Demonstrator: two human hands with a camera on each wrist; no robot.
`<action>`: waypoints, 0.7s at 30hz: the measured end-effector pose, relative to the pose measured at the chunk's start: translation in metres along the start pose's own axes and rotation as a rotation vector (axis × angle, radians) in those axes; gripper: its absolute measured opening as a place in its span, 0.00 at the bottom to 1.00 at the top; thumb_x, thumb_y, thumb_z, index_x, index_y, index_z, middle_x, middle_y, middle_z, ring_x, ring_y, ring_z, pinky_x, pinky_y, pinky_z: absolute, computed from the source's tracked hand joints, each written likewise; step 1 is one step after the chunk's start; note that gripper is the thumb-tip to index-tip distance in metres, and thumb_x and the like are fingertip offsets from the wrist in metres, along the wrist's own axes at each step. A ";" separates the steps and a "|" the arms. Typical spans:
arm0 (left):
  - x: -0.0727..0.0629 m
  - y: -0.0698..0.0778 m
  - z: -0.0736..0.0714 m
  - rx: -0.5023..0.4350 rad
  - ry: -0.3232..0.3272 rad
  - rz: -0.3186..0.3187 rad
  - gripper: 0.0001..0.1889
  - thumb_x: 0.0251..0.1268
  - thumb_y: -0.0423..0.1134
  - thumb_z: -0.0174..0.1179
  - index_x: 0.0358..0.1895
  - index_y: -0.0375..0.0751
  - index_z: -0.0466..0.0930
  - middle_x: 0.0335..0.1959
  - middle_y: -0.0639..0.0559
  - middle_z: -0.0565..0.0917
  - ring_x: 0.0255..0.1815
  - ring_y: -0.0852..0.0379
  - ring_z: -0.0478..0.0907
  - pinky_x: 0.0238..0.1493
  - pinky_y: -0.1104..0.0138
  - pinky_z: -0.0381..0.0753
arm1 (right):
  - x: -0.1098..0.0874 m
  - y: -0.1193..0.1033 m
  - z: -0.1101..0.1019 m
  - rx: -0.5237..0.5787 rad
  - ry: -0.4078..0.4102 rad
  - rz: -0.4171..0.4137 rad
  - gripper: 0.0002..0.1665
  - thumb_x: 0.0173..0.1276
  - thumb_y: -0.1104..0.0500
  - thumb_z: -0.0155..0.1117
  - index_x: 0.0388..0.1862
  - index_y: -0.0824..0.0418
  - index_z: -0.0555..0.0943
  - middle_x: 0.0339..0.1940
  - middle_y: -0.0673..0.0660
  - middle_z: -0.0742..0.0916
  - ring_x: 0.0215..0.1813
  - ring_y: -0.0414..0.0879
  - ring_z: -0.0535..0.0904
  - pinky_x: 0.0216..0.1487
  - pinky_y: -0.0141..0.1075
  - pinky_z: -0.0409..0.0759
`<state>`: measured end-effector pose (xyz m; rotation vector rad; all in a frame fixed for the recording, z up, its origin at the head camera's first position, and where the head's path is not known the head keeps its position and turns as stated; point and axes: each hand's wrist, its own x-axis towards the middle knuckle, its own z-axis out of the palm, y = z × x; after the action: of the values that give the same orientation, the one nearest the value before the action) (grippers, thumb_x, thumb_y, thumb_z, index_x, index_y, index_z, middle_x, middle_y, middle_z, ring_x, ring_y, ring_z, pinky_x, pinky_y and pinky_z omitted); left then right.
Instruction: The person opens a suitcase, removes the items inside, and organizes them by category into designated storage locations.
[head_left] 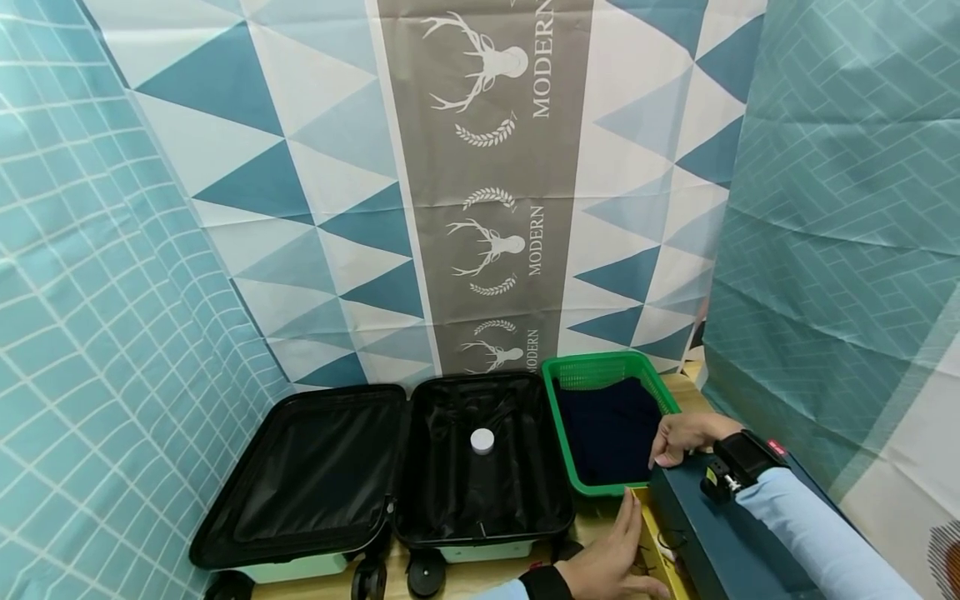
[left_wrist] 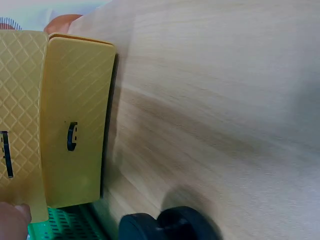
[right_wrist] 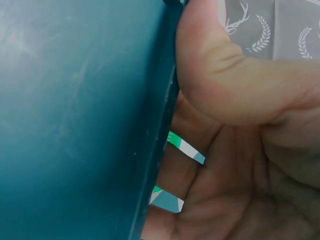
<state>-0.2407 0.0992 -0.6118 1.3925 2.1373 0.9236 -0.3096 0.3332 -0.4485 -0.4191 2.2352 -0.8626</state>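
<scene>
A dark blue box (head_left: 693,521) with yellow drawers stands at the lower right. Its yellow drawer (head_left: 660,542) is partly pulled out, with small dark and white things inside. My left hand (head_left: 611,558) touches this drawer with its fingers extended, fingertips at the far corner. In the left wrist view, a fingertip lies on the edge of the quilted drawer front (left_wrist: 20,100); beside it is a second yellow drawer front (left_wrist: 77,125) with a small black handle. My right hand (head_left: 686,435) grips the far edge of the blue box, fingers bent behind it in the right wrist view.
A green basket (head_left: 562,433) with dark navy cloth (head_left: 611,425) stands behind the box. Left of it lies an open suitcase (head_left: 408,467), lined in black, with a round white object (head_left: 482,441) inside. Black wheels (head_left: 426,573) face me on the wooden table (left_wrist: 225,100). Patterned curtains surround it.
</scene>
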 end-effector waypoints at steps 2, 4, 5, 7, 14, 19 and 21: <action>0.005 0.001 0.002 0.025 -0.026 0.020 0.51 0.74 0.50 0.54 0.77 0.44 0.19 0.78 0.44 0.20 0.80 0.52 0.39 0.56 0.77 0.70 | 0.000 -0.001 0.000 -0.001 -0.002 0.007 0.14 0.65 0.73 0.58 0.41 0.66 0.90 0.42 0.56 0.89 0.24 0.39 0.64 0.29 0.31 0.59; 0.010 0.001 0.005 0.054 -0.047 0.041 0.51 0.75 0.49 0.54 0.77 0.44 0.18 0.77 0.44 0.18 0.80 0.54 0.37 0.59 0.77 0.68 | 0.000 -0.002 0.000 -0.004 -0.007 0.011 0.13 0.66 0.72 0.58 0.42 0.67 0.89 0.43 0.56 0.88 0.26 0.40 0.67 0.31 0.31 0.61; 0.012 0.001 0.007 0.075 -0.052 0.053 0.51 0.75 0.49 0.54 0.77 0.44 0.18 0.77 0.44 0.18 0.80 0.54 0.37 0.61 0.77 0.66 | 0.000 -0.003 0.000 -0.005 -0.007 0.018 0.13 0.66 0.71 0.59 0.42 0.66 0.89 0.44 0.56 0.88 0.27 0.40 0.67 0.31 0.31 0.61; 0.014 0.001 0.010 0.108 -0.053 0.075 0.51 0.75 0.48 0.55 0.76 0.42 0.19 0.76 0.43 0.16 0.80 0.53 0.37 0.63 0.76 0.65 | 0.000 -0.003 0.000 -0.004 -0.011 0.016 0.12 0.68 0.69 0.59 0.43 0.66 0.89 0.45 0.57 0.88 0.30 0.42 0.69 0.33 0.32 0.63; 0.014 -0.005 0.013 0.085 -0.088 0.034 0.45 0.77 0.51 0.51 0.79 0.42 0.27 0.79 0.45 0.22 0.80 0.55 0.41 0.61 0.77 0.66 | 0.001 -0.002 0.000 0.015 0.000 0.024 0.11 0.69 0.69 0.61 0.42 0.67 0.89 0.45 0.59 0.89 0.34 0.44 0.73 0.34 0.34 0.64; 0.011 -0.042 0.047 0.242 -0.156 -0.086 0.38 0.80 0.55 0.41 0.80 0.44 0.33 0.81 0.49 0.35 0.79 0.60 0.43 0.67 0.75 0.57 | 0.002 -0.001 0.000 0.010 -0.008 0.013 0.11 0.68 0.69 0.61 0.42 0.66 0.89 0.45 0.59 0.88 0.33 0.43 0.71 0.34 0.32 0.64; 0.012 -0.062 0.071 0.619 -0.194 -0.006 0.35 0.82 0.53 0.37 0.80 0.43 0.37 0.81 0.49 0.42 0.79 0.59 0.45 0.67 0.74 0.58 | 0.002 -0.001 0.001 0.016 -0.011 0.017 0.12 0.68 0.69 0.60 0.42 0.66 0.89 0.45 0.58 0.88 0.32 0.42 0.71 0.34 0.31 0.64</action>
<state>-0.2379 0.1137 -0.7058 1.6609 2.3685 0.0962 -0.3108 0.3310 -0.4493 -0.3959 2.2173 -0.8660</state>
